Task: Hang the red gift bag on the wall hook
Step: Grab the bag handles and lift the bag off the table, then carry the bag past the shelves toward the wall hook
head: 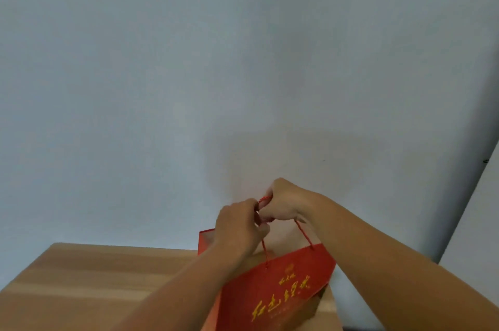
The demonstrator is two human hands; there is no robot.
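A red gift bag (pixel 275 284) with yellow lettering hangs lifted over the right end of a wooden table, its open top facing the wall. Its red rope handles (pixel 303 234) run up into both of my fists. My left hand (pixel 237 225) and my right hand (pixel 283 202) are closed on the handle loops, touching each other just in front of the pale wall. A bit of red rope (pixel 265 197) shows between the fists. No wall hook is visible; my hands hide the spot on the wall behind them.
A light wooden table (pixel 94 282) fills the lower left, pushed against the plain bluish-white wall (pixel 216 74). At the right a wall corner or door frame (pixel 475 209) runs diagonally, with a small dark mark on it.
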